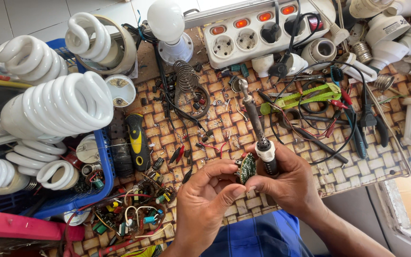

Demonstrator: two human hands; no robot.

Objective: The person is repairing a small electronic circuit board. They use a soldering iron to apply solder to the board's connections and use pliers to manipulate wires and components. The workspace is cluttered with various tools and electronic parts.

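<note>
Left hand (pixel 205 200) is pinching a small green circuit board (pixel 248 167) by its edges above the woven mat (pixel 224 128); it looks light, stiff and fragile. Right hand (pixel 288 183) is gripping the soldering iron (pixel 258 128) handle, fingers closed.

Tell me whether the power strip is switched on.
On: the power strip shows four rocker switches glowing orange-red along its top edge.

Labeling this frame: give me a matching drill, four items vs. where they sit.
Items:
1 circuit board
2 soldering iron
3 power strip
4 spiral bulbs

Places:
a in the blue basket, left
b top of the bench, switches lit
c in the right hand
d pinched between both hands, left hand included

Pairs: 1-d, 2-c, 3-b, 4-a
</note>
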